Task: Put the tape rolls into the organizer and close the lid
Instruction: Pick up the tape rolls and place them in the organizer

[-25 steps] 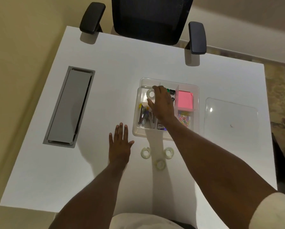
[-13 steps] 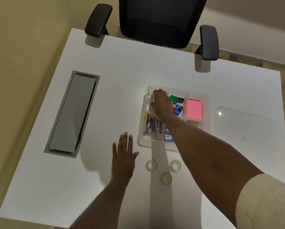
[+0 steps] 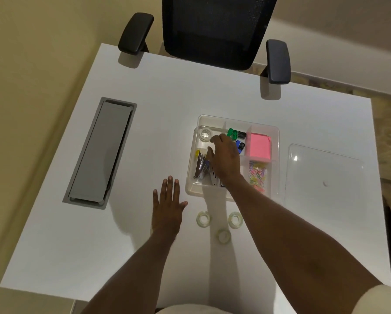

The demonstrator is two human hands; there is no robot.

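Observation:
A clear plastic organizer (image 3: 275, 130) stands on the white table with its lid off. One clear tape roll (image 3: 205, 134) lies in its far left compartment. My right hand (image 3: 224, 159) hovers over the organizer just near of that roll, fingers loosely apart and holding nothing. Three more tape rolls lie on the table in front of the organizer: one on the left (image 3: 204, 219), one on the right (image 3: 235, 219), one nearest me (image 3: 223, 235). The clear lid (image 3: 323, 175) lies flat to the right of the organizer. My left hand (image 3: 168, 206) rests flat on the table, fingers spread.
The organizer also holds binder clips (image 3: 235, 134), pink sticky notes (image 3: 258, 146), coloured paper clips (image 3: 257, 175) and staplers (image 3: 201, 168). A grey cable tray cover (image 3: 100, 151) is set into the table at the left. A black office chair (image 3: 215, 28) stands at the far edge.
My right hand let go of the tape roll in the far left compartment and drew back toward me. The left hand stayed flat on the table.

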